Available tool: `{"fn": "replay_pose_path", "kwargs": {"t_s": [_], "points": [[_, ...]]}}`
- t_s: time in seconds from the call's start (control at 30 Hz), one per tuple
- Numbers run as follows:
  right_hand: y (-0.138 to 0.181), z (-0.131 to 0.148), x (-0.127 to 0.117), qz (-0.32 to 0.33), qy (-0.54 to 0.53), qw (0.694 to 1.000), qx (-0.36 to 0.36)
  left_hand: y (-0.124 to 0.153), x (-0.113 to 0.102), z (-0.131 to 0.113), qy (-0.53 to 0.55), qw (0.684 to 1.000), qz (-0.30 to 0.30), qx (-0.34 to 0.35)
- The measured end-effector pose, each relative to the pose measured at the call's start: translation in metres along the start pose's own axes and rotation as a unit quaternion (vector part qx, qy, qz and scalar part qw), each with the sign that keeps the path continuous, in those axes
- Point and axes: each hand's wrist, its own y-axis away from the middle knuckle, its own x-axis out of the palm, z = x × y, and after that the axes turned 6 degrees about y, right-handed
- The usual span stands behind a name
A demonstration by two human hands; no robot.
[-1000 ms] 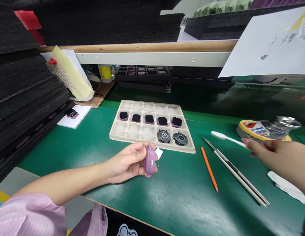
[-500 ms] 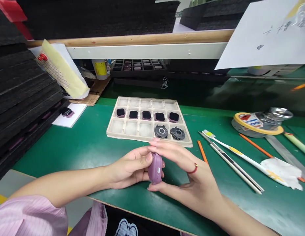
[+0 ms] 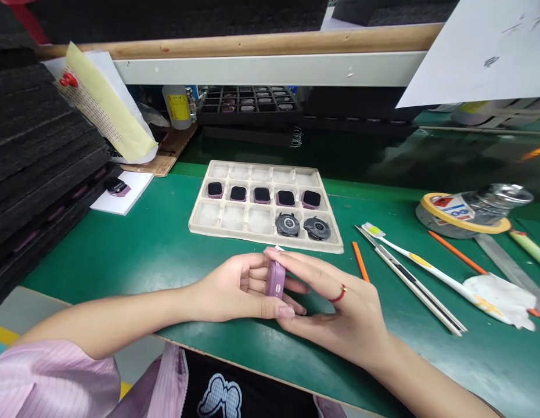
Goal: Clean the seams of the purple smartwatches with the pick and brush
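Observation:
A small purple watch case (image 3: 276, 281) stands on edge between my hands, a slot showing in its narrow side. My left hand (image 3: 235, 287) is closed around its left and lower sides, the thumb across the bottom. My right hand (image 3: 339, 302) has its fingertips at the top edge and its thumb low by my left thumb, so both hands hold the case. Just beyond them is a cream tray (image 3: 222, 236) with a row of dark-screened purple watch cases (image 3: 262, 195). Two round black watch backs (image 3: 288, 224) lie in its front row.
To the right lie an orange stick (image 3: 360, 261), a craft knife (image 3: 416, 284), a toothbrush (image 3: 439, 276), a white cloth (image 3: 500, 296) and a metal-topped bottle (image 3: 499, 203). Black foam trays (image 3: 43, 151) are stacked at left, beside a watch on a white pad (image 3: 117, 200).
My left thumb has moved from the top of the watch case down to its bottom. My right fingers have come down along the top edge. The camera view has shifted slightly.

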Motion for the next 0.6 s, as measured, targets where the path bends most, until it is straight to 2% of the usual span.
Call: {"fn": "replay_pose_path", "kwargs": {"t_s": [0.13, 0.43, 0.5, 0.6], "points": [[0.001, -0.0041, -0.0004, -0.014, -0.022, 1.0, -0.001, 0.0007, 0.0, -0.001, -0.027, 1.0, 0.001, -0.001], [-0.0015, -0.0012, -0.0002, -0.02, -0.015, 1.0, 0.01, -0.0008, 0.0011, 0.0013, -0.004, 1.0, 0.003, 0.017], [-0.0024, 0.0011, 0.002, -0.016, -0.005, 1.0, 0.014, -0.0018, 0.0024, 0.0009, -0.004, 1.0, -0.007, 0.03], [-0.0036, 0.003, 0.0042, -0.01, 0.001, 1.0, 0.001, -0.0016, 0.0045, -0.0004, -0.023, 0.999, -0.032, 0.013]]}}
